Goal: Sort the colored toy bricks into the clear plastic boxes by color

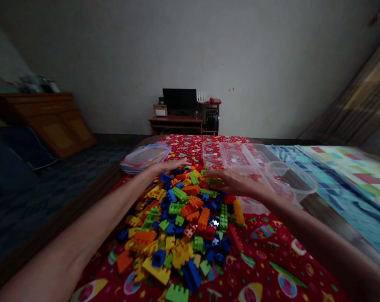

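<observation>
Building blocks [186, 209] lie heaped on the red cloth [271, 260], spreading toward six o'clock from the left hand [173, 165] and seven from the right hand [229, 178]. Both hands are open at the heap's far edge, the right's fingers loosely bent; whether either touches a block, I cannot tell.

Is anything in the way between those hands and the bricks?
Nothing visible. The left hand and right hand are at the far end of the brick heap; the clear plastic box sits behind the right hand.
</observation>
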`<action>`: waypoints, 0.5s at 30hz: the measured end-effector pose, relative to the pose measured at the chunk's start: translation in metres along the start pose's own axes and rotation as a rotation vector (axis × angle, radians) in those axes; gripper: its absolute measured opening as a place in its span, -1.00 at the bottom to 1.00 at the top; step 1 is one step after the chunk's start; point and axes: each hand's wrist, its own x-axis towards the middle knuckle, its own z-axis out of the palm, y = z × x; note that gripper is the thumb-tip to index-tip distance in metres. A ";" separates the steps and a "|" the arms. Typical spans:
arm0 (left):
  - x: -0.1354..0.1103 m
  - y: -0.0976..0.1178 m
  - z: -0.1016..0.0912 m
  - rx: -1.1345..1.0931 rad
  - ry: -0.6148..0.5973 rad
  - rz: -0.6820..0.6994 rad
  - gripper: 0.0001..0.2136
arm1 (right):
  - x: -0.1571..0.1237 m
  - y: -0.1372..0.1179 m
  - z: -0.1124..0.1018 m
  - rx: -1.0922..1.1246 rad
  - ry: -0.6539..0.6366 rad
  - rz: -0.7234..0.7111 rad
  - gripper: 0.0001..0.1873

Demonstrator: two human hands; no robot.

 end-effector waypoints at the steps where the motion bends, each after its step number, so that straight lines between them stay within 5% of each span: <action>1: -0.008 0.009 -0.003 -0.017 -0.089 -0.016 -0.45 | -0.002 -0.001 0.002 0.003 0.052 0.027 -0.60; 5: -0.038 0.050 -0.007 0.038 -0.132 0.128 -0.47 | -0.014 -0.019 0.007 0.004 0.208 0.020 -0.54; 9: -0.081 0.074 -0.002 0.213 0.013 0.298 -0.43 | -0.035 -0.063 0.021 -0.058 0.229 -0.099 -0.56; 12: -0.124 0.065 0.002 0.289 0.138 0.307 -0.42 | -0.050 -0.096 0.042 -0.177 0.092 -0.279 -0.51; 15: -0.165 0.036 0.009 0.319 0.294 0.178 -0.32 | -0.055 -0.107 0.063 -0.291 -0.023 -0.406 -0.50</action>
